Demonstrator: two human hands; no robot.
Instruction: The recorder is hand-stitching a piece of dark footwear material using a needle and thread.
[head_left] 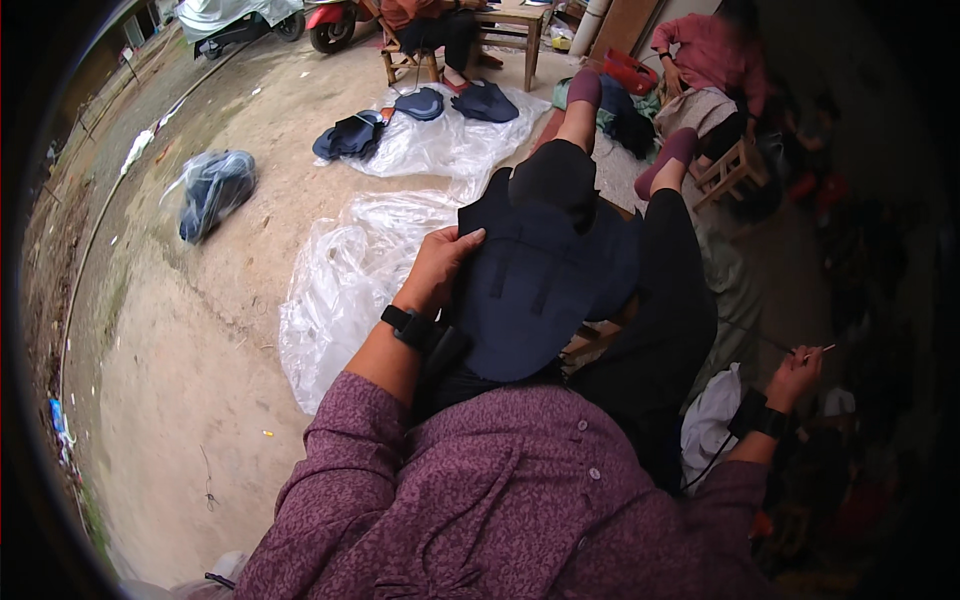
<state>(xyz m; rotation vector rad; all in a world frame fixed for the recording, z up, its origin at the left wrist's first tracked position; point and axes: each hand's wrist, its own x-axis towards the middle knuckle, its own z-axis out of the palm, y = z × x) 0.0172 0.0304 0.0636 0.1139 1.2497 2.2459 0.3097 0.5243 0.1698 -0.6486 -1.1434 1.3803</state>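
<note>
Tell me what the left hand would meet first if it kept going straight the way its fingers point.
The left hand already grips the edge of the dark blue fabric piece on the lap; its fingers point right, across it, so more of that cloth comes first.

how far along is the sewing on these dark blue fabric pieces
Done, apparently: dark blue fabric pieces lie piled on the clear plastic sheet further off. In hand: the left hand holds a dark blue fabric piece on the lap, while the right hand pulls a thin needle out sideways. How many remain cannot be told.
</note>
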